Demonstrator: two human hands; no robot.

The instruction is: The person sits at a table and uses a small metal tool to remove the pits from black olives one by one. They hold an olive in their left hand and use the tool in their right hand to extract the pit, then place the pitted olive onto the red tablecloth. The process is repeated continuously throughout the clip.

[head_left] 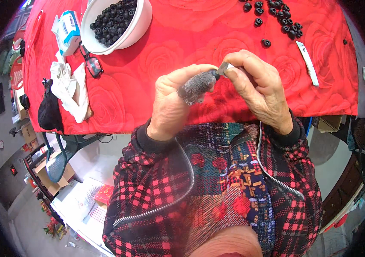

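Over the red cloth, my left hand (169, 94) is closed, pinching a small black part (216, 74) at its fingertips. A dark grey, speckled, rough-looking piece (196, 88) lies along those fingers; whether it is worn or held I cannot tell. In my right hand (257, 88), thumb and forefinger grip a small metal blade (222, 68). Its edge meets or nearly meets the black part. Beyond my right hand, loose black round parts with holes (285, 29) are scattered on the cloth.
A white bowl (141, 25) full of similar black parts stands at the far left. Near it are a blue-and-white packet (67, 29), glasses (93, 66), white gloves (69, 88) and a black cloth item (48, 109). A white strip (307, 63) lies at right on the red tablecloth (182, 25).
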